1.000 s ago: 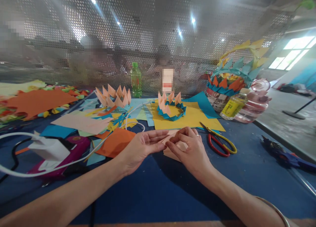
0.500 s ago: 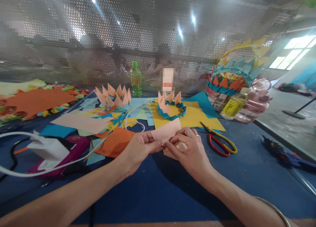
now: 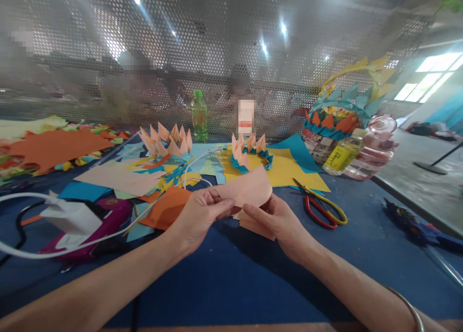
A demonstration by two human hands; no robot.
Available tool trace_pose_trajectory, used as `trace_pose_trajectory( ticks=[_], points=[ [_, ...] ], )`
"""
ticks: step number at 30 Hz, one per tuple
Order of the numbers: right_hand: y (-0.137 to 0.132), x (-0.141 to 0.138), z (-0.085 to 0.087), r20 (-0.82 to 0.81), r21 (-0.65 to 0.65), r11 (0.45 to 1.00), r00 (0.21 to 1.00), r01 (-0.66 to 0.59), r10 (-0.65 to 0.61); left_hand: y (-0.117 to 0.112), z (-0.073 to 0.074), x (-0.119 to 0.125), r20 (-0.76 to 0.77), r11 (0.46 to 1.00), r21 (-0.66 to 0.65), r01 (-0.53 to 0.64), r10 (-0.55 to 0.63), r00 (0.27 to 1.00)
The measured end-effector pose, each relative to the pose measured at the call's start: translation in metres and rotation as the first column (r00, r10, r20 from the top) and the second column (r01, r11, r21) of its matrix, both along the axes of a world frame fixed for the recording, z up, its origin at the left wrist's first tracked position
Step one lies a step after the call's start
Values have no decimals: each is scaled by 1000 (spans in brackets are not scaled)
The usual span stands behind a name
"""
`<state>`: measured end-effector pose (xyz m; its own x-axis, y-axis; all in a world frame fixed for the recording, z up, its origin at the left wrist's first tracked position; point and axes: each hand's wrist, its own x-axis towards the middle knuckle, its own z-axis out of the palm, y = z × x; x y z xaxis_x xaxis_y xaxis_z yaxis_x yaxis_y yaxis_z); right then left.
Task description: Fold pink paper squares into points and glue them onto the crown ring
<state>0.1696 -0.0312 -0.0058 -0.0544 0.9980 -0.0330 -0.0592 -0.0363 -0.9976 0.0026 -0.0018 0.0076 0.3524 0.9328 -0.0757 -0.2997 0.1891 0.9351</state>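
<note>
On the left of the counter (image 3: pixel 173 293), a white plug (image 3: pixel 74 219) sits on a purple power strip (image 3: pixel 117 216). Next, orange paper (image 3: pixel 162 209) lies just beyond the left hand (image 3: pixel 198 214), whose thumb and fingers pinch the left end of a peach sheet (image 3: pixel 244 187). The sheet is raised above the counter, in from its front edge, over a peach stack (image 3: pixel 256 227). The right hand (image 3: pixel 280 221) has just shifted outward to grip the sheet's right end, thumb in front; more of the paper now shows, and it appears steadied at both ends, clear of the stack. Scissors (image 3: pixel 323 211) lie farther right, then a dark blue tool (image 3: pixel 415 226) near the counter's right edge.
</note>
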Motion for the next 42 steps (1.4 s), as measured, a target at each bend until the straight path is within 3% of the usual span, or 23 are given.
trace_pose_trajectory(
  ticks=[3, 8, 23, 38, 42],
  points=[
    [-2, 0, 2, -107, -101, 990, 990, -103, 92, -1, 1, 0, 10, 1000, -1, 7, -7, 1000],
    [-2, -1, 3, -16, -55, 997, 999, -46, 45, -1, 2, 2, -28, 1000, 8, -2, 2, 1000],
    [-5, -5, 7, 23, -14, 1000, 1000, -6, 6, -6, 2, 4, -114, 988, 154, 30, -12, 993],
    [-5, -5, 7, 126, 49, 996, 989, 76, -81, -7, 2, 2, -97, 989, 144, 35, -22, 995],
    [-5, -4, 4, 140, 76, 995, 987, 72, -83, -5, 1, 0, -195, 990, 122, 71, -47, 980]
  ],
)
